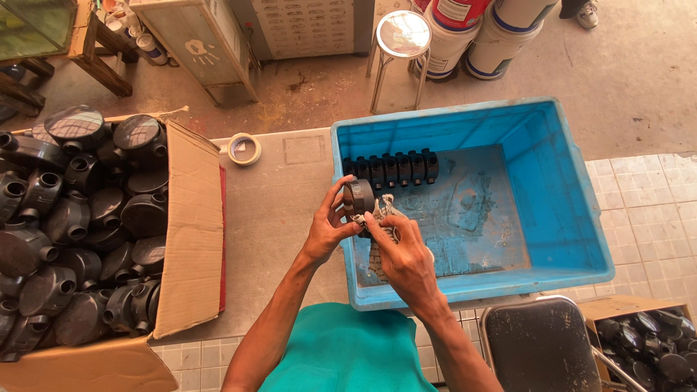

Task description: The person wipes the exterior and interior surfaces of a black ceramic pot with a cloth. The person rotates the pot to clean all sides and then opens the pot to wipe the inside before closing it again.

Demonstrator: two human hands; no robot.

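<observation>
My left hand [328, 226] grips a round black plastic junction box [359, 196] over the near left corner of a blue plastic bin [566, 196]. My right hand [403, 254] holds a crumpled printed cloth [383, 208] against the box. A row of several similar black boxes [392, 168] stands on edge inside the bin at its far left. The cloth trails down below my right hand toward the bin floor.
A cardboard carton [190, 218] at the left is heaped with black junction boxes [72, 232]. A tape roll [244, 149] lies on the grey table. A metal stool [401, 36] and paint buckets [465, 36] stand beyond. A black chair seat [541, 345] and another box of parts [653, 341] are at the lower right.
</observation>
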